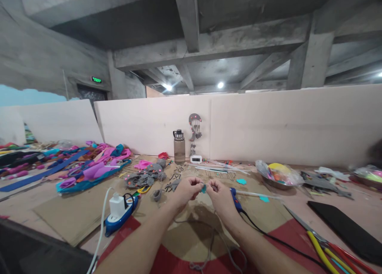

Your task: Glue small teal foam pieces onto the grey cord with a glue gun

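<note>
One sm. teal pc [203,189], L hand [188,191] grip pinched on it, R hand [219,192] grip same, glue gun [236,201] nrby

Nothing legible — black characters [175,175] on cardboard [274,214], lit green sign [96,79] — all unclear.

I see the left forearm [146,238] and the right forearm [253,238], both bare, stretched forward and slanting toward each other. The left hand [188,191] and the right hand [220,193] are near together, fingers [195,180] bent and pinching, while the wrists [178,205] are wider apart.
</note>
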